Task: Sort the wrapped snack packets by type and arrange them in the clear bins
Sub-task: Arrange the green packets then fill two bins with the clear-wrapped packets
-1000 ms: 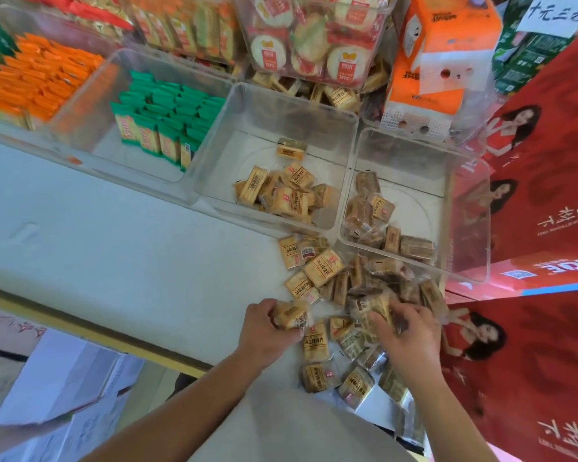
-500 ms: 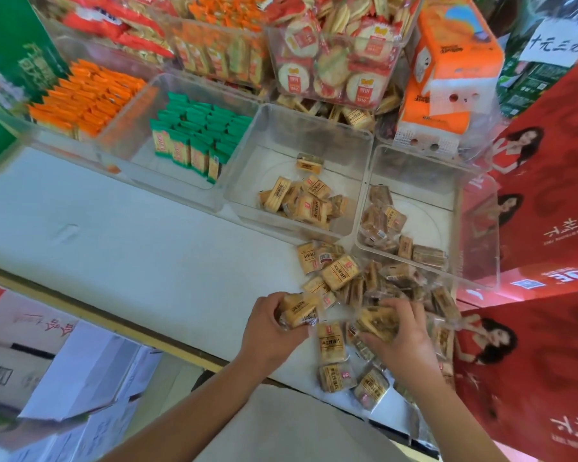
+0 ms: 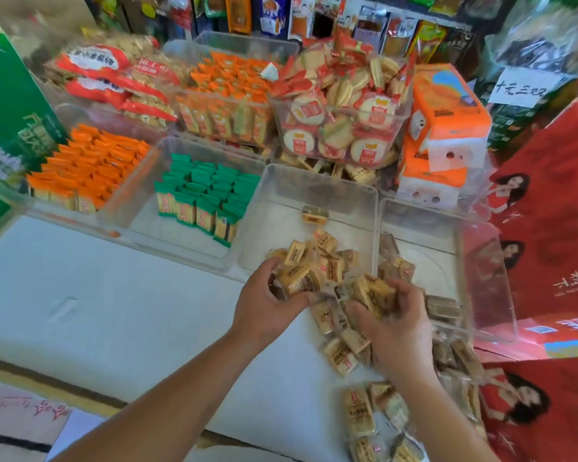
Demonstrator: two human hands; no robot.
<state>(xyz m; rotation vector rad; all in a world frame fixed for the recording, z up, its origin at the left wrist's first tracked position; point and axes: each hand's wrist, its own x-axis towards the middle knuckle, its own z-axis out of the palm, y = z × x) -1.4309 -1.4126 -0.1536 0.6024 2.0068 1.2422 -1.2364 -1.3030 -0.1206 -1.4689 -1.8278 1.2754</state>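
Over the near rim of the middle clear bin (image 3: 317, 181), a handful of tan wrapped packets (image 3: 299, 280) is being gripped by the left hand (image 3: 261, 305), with its fingers curled round them. Just right of that bin's near corner, darker brown packets (image 3: 372, 295) are being clutched in the curled right hand (image 3: 401, 328). Nearer than the bin, loose packets (image 3: 339, 356) are being borne by the white tabletop (image 3: 114, 311). Left of the bin, green packets (image 3: 207, 195) are being kept upright in rows.

white counter (image 3: 114, 311) under clear bins (image 3: 314, 181), loose packets (image 3: 357, 415)
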